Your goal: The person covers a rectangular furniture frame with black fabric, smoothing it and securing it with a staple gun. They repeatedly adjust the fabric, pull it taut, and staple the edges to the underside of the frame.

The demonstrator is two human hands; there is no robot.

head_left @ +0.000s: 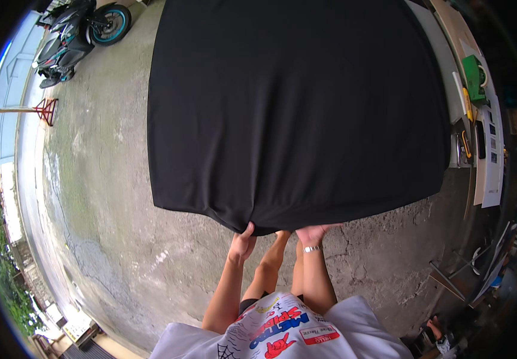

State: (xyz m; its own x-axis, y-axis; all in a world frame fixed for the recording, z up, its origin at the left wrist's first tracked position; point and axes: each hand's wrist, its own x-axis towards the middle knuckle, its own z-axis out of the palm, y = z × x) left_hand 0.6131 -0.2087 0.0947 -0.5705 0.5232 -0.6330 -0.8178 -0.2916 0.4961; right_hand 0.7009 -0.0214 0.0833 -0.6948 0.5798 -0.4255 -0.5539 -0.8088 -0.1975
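A large black cloth (306,119) lies spread out in front of me, with its near edge hanging toward me. My left hand (243,244) is closed on that edge, thumb on top, and folds run up the cloth from this spot. To the right of it, my right hand (313,233) reaches palm up under the same edge. Its thumb stretches out to the right, while the cloth hides most of the other fingers. A metal-banded watch (312,249) sits on the right wrist.
Along the right stand a green tape dispenser (475,79), a yellow cutter (467,103) and a paper sheet (493,157) with small pictures. A motorcycle (79,39) is parked at the far left on the concrete floor (102,149), near a red metal stand (46,110). Another person's hand (434,328) shows lower right.
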